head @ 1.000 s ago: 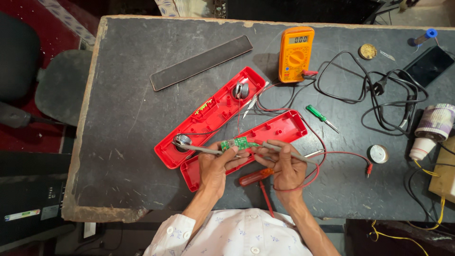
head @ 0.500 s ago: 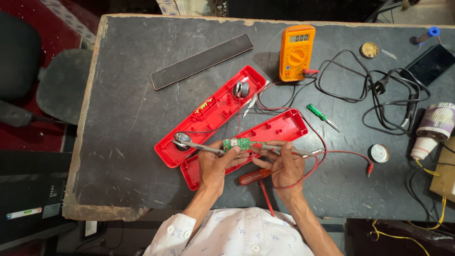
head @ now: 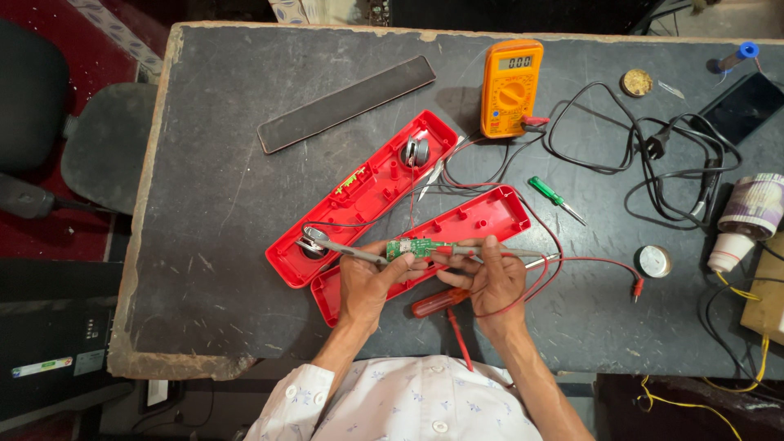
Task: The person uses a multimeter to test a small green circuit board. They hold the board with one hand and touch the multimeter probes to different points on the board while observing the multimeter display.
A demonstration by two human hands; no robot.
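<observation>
Now my left hand [head: 366, 282] pinches the small green circuit board [head: 406, 247] between thumb and fingertips, just above the lower red plastic casing half [head: 482, 216]. My right hand [head: 490, 278], at three o'clock of the board, closes its fingers around a thin grey probe [head: 523, 253] aimed at it. At twelve o'clock sits an orange multimeter [head: 510, 86].
</observation>
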